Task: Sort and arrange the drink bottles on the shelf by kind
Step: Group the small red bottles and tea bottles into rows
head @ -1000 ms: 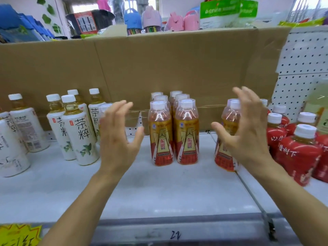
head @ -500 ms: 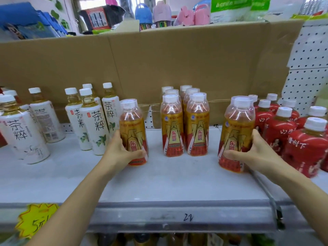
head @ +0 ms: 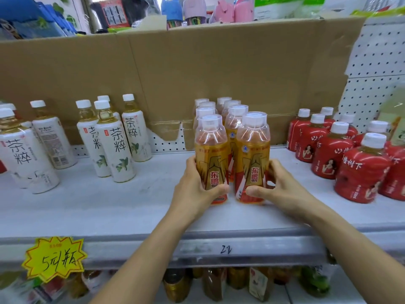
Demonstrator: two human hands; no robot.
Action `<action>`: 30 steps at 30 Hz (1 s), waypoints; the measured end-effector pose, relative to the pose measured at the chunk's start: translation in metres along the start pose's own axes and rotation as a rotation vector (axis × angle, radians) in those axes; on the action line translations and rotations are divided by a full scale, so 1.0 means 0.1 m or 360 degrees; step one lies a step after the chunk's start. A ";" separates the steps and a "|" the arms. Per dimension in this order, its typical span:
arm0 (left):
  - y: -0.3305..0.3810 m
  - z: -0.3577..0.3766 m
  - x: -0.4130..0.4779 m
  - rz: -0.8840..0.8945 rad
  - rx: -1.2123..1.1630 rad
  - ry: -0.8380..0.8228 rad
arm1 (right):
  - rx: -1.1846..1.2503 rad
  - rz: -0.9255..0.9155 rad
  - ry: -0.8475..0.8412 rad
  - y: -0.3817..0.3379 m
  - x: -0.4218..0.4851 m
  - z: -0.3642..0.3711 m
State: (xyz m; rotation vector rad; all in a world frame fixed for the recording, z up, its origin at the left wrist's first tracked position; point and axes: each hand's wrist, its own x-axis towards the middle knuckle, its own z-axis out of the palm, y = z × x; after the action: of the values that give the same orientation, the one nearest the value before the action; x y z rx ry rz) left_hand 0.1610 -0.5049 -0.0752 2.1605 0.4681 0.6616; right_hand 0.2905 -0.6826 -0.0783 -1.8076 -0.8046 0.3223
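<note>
My left hand [head: 198,189] grips an orange-gold energy drink bottle [head: 211,154] with a clear domed cap. My right hand [head: 279,189] grips a second bottle of the same kind [head: 252,156]. Both stand side by side on the white shelf [head: 131,207], at the front of a double row of like bottles [head: 221,106]. White tea bottles [head: 114,139] stand to the left. Red bottles [head: 361,165] are grouped to the right.
A cardboard sheet [head: 197,73] backs the shelf, with white pegboard [head: 377,66] at the right. A yellow price star [head: 54,257] hangs on the shelf's front rail. More bottles sit on the shelf below. Goods are piled above the cardboard.
Both hands, open a second ago, took hold of an orange bottle each, one at the left and one at the right, and brought them together in front of the middle rows.
</note>
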 end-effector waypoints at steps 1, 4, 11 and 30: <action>-0.01 0.01 0.00 0.0006 0.0021 0.0018 | 0.0000 -0.0010 -0.0017 0.01 0.01 0.00; -0.02 0.05 -0.03 0.0035 0.0079 0.0067 | -0.0004 -0.0051 -0.0045 0.03 0.01 0.02; 0.03 0.11 -0.06 0.0035 0.0150 0.0151 | -0.0123 -0.0153 -0.0060 0.02 -0.03 0.03; -0.29 -0.46 -0.62 0.0019 0.0671 0.0115 | -0.0664 -0.0950 0.0391 -0.27 -0.53 0.68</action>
State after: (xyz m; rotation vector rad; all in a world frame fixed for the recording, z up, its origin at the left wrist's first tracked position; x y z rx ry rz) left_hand 0.0808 -0.4931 -0.0919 2.5405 0.6835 0.6966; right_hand 0.2028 -0.6634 -0.0884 -1.8305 -1.2455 -0.4780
